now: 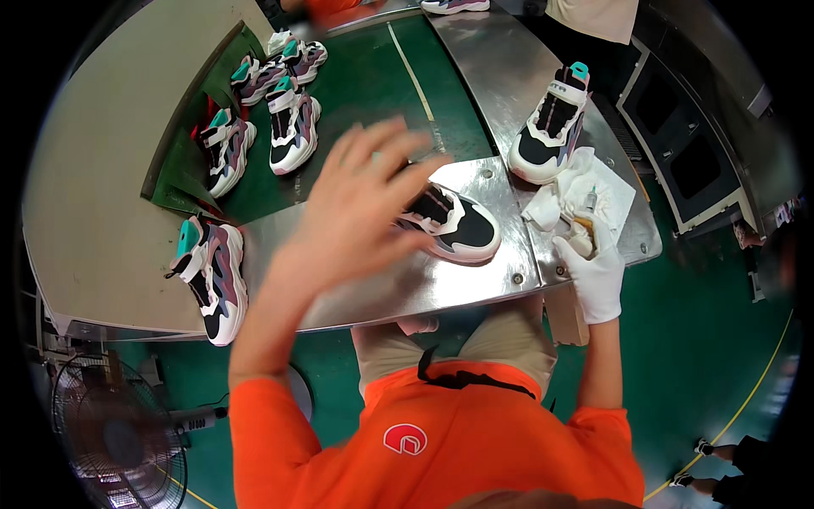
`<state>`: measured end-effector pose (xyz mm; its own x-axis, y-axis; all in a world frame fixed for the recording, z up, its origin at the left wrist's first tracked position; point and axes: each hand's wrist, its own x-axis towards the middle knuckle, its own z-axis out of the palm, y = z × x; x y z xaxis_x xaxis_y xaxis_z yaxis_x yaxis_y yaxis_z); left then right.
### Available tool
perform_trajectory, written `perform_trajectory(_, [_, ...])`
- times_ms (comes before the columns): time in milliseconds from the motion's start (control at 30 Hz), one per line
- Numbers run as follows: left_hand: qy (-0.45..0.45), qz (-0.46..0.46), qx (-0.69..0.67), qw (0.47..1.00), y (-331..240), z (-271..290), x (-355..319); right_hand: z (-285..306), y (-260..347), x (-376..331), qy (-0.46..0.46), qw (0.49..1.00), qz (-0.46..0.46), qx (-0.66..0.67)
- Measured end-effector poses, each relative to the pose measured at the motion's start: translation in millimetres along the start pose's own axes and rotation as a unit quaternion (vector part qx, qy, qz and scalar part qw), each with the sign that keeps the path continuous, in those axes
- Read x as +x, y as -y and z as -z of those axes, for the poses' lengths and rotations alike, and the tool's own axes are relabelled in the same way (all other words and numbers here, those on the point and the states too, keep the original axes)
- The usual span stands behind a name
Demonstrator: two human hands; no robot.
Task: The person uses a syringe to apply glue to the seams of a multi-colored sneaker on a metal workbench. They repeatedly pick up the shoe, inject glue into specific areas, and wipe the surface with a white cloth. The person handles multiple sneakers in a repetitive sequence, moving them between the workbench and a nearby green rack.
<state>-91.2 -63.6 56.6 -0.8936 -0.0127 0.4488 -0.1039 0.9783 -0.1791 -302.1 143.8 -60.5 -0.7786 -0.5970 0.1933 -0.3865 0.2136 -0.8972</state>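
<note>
My bare left hand [356,199], somewhat blurred, reaches over a black and white sneaker [466,231] lying on the metal worktop [373,288]. Its fingers are spread and hold nothing that I can see, and they hide the heel half of the shoe. My right hand [593,271] wears a white glove and rests at the worktop's right, beside a crumpled white cloth [585,174]. Its fingers curl round a small whitish and tan thing whose kind I cannot make out. A small clear tube with a thin tip [591,198] sits on the cloth. Behind the cloth stands another sneaker [551,127].
Several matching sneakers [292,127] stand on the green belt [365,76] at the far left. One more sneaker [212,280] sits at the worktop's left end. A fan [119,433] is on the floor at lower left. Another person [593,17] stands at the far right.
</note>
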Motion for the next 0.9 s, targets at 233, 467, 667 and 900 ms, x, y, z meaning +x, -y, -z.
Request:
perform_trajectory(233, [0.274, 0.056, -0.025, 0.960, 47.5, -22.6, 6.3, 6.0, -7.5, 1.6, 0.000, 0.996, 0.066, -0.064])
perform_trajectory(467, [0.303, 0.250, -0.217, 0.894, 46.1, 4.0, 26.6, 17.4, -14.0, -4.5, 0.085, 0.991, -0.007, -0.105])
perform_trajectory(667, [0.427, 0.271, -0.362, 0.783, 84.5, -122.6, 24.6, 14.4, -0.4, -2.3, 0.064, 0.996, 0.021, -0.058])
perform_trajectory(900, [0.134, 0.383, -0.486, 0.774, 42.7, -64.7, 6.8, 37.1, 37.4, 1.1, 0.250, 0.952, -0.170, 0.044])
